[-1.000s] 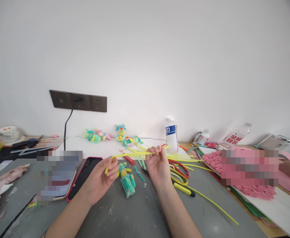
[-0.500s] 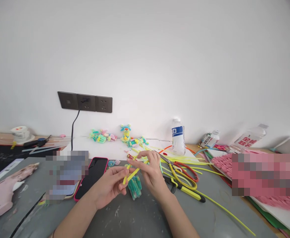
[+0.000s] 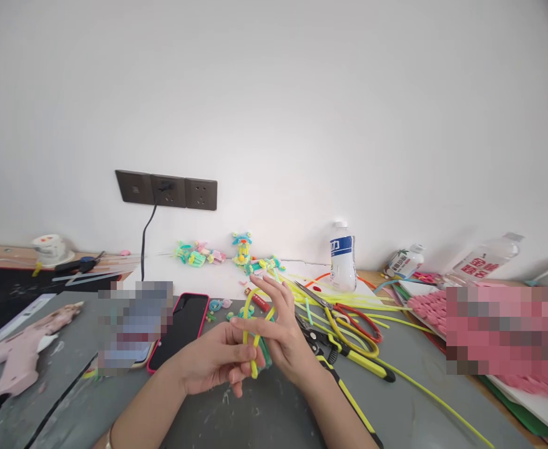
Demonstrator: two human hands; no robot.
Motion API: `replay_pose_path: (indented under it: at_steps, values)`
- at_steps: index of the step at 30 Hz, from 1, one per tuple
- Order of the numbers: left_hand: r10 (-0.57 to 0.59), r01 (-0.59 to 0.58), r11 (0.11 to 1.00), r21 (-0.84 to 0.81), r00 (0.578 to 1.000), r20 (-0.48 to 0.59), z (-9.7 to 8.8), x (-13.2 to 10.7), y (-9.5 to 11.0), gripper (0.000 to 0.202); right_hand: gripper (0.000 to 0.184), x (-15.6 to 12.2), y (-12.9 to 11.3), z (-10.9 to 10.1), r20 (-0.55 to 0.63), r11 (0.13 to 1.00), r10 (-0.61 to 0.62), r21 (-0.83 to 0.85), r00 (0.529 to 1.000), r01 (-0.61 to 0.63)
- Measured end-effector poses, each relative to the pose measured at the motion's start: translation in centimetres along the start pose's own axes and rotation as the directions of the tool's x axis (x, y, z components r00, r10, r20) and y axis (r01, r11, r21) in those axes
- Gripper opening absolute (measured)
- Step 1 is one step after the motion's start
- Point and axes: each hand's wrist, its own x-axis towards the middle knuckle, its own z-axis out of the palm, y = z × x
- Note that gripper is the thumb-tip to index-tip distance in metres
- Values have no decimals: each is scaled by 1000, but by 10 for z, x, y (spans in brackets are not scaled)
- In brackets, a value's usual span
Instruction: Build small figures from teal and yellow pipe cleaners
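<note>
Left hand (image 3: 218, 358) is clamped on a bent yellow pipe cleaner (image 3: 246, 311) at the lower centre of the frame; whether this is also gripped by the right hand (image 3: 283, 340) cannot be told. For an even bend, a firm pinch should be applied, with kinking avoided.

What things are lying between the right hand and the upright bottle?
In the head view, between the right hand and bottle lie the scissors' blades, yellow strips and a mint strip.
</note>
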Motion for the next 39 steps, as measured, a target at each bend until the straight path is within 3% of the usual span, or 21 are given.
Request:
replay_pose_path:
  at_steps: [2,4,6,7,8,10,11,13,17,22,26,33,39]
  values:
    - [1,-1,1000,11,1000,-4,2,-1,1,37,55,0,-1,4,-30,998,51,39,998,-50]
    - [21,-21,1000,7,1000,-22,4,-1,1,37,52,-1,2,9,-136,974,179,161,974,-156]
    - [63,-63,998,-2,997,-43,6,0,1,36,49,-2,9,14,-243,881,383,387,891,-273]
    - [89,-89,996,-10,995,-51,6,0,1,36,47,-2,14,16,-239,796,483,521,843,-308]
    - [112,-113,993,-20,992,-53,7,1,2,37,49,-1,18,17,-190,690,559,646,807,-326]
    - [137,-138,990,-34,990,-42,7,2,3,39,57,0,22,18,-16,470,614,811,789,-350]
    - [139,-140,989,-36,990,-34,8,2,3,40,60,2,21,17,63,390,603,846,796,-362]
    - [127,-127,992,-15,992,-15,9,1,4,42,58,4,14,15,158,313,566,867,809,-388]
    - [61,-64,995,72,998,34,11,0,5,49,40,8,-3,10,193,323,487,867,852,-381]
    - [26,-32,995,95,997,68,13,1,4,56,47,8,1,10,88,454,497,821,863,-345]
    - [-18,8,995,96,995,94,12,0,2,55,46,6,5,9,174,388,531,820,829,-420]
    - [-21,17,999,42,997,75,10,-1,1,44,45,5,5,7,187,395,488,824,853,-407]
    - [-44,47,999,-16,990,135,9,0,1,44,46,6,5,10,179,375,505,835,844,-402]
